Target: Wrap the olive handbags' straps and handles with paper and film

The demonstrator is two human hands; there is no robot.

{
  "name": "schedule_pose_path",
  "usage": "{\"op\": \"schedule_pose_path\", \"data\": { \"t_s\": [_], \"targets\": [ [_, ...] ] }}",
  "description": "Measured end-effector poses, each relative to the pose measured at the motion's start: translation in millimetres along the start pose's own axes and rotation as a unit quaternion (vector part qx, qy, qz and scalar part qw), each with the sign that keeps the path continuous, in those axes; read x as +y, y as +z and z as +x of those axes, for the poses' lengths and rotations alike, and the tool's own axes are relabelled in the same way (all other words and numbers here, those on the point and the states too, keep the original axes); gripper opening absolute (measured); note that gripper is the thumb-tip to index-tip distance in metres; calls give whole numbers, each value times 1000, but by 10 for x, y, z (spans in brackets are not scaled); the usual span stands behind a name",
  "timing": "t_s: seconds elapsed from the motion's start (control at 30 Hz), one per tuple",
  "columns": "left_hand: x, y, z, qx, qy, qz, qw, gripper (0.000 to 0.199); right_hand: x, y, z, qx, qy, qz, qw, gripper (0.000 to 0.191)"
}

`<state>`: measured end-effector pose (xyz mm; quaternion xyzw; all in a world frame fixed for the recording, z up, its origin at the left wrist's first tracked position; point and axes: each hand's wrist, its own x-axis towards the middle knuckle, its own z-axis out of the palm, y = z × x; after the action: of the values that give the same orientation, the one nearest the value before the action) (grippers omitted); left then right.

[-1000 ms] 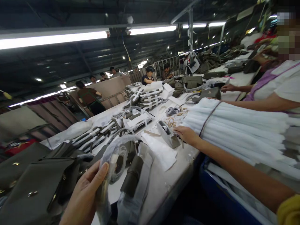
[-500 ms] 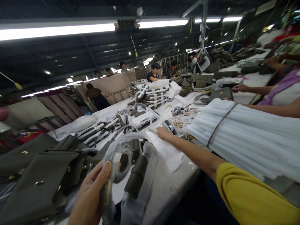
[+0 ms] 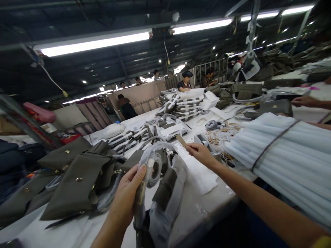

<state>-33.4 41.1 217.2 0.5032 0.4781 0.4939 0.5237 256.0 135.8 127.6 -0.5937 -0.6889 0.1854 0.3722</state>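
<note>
My left hand [image 3: 130, 189] is closed around a bag strap [image 3: 141, 193] wrapped in clear plastic. Part of the wrapped strap forms a coil [image 3: 156, 168] just beyond my thumb. Beside it lies a dark olive rolled piece [image 3: 164, 187], partly covered in translucent wrapping. My right hand [image 3: 200, 153] pinches a small flat tan strip [image 3: 181, 140] at one end, holding it above the white sheet [image 3: 199, 175] on the table. What the strip is made of I cannot tell.
Dark olive bags [image 3: 77, 182] with gold-coloured clasps are heaped at left. Wrapped straps [image 3: 188, 106] are piled further back. A tied bundle of pale foam tubes [image 3: 284, 151] lies at right, near a tape dispenser [image 3: 204, 141] and scattered tan bits. Another person's hand [image 3: 305, 101] is at far right.
My view has swung left, so things appear further right. The tan strip now shows clearly in my right hand, tilted upward. My left hand keeps its hold on the strap.
</note>
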Motion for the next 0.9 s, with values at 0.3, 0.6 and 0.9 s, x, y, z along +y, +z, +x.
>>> {"op": "schedule_pose_path", "data": {
  "t_s": [0.3, 0.6, 0.9],
  "targets": [
    [156, 42, -83, -102, 37, 106, 988, 38, -797, -196, -890, -176, 14, 297, 938, 27],
    [222, 93, -193, -114, 156, 293, 936, 35, -1258, 115, -730, -136, 22, 472, 871, 35],
    [261, 70, -262, -76, 231, 386, 890, 32, -1424, -80, -836, -231, 139, 624, 733, 30]
  ]
}}
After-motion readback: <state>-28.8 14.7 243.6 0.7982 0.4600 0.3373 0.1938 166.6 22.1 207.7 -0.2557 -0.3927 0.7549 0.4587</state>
